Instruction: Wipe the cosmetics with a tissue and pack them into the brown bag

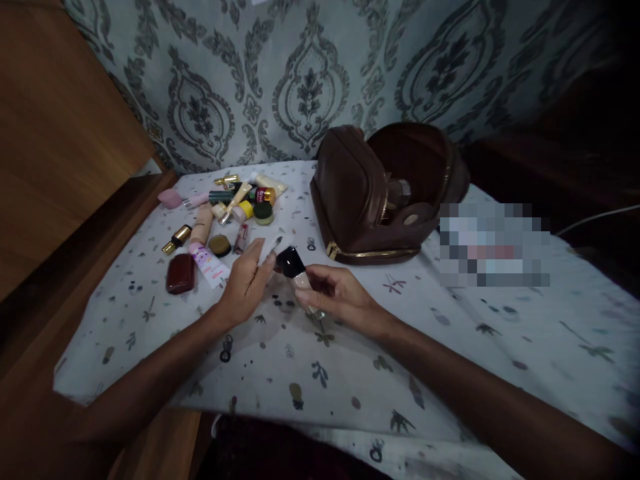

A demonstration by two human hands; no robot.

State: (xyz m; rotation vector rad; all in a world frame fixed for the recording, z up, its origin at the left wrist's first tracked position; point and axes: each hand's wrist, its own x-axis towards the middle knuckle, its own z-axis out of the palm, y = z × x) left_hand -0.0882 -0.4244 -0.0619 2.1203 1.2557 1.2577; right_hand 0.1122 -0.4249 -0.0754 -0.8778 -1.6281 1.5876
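Note:
In my right hand [337, 293] is a small glass bottle with a black cap [292, 262] and a pale beige body, like a foundation bottle; it is tilted, with its base toward me. My left hand [245, 283] is closed on a slim whitish item with a dark tip [274, 248], whose kind I cannot make out. Both hands are close together above the patterned cloth. Just beyond my left hand lie a small reddish tube [241, 238], a white and purple tube [210, 265] and a round flat jar [219, 245].
A brown zip bag [350, 193] stands gaping at the back, with a few items inside. Several cosmetics lie to the left, among them a dark red case [180, 273], a green-lidded jar [263, 213] and a pink brush [171, 198]. A blurred-out patch covers something at right.

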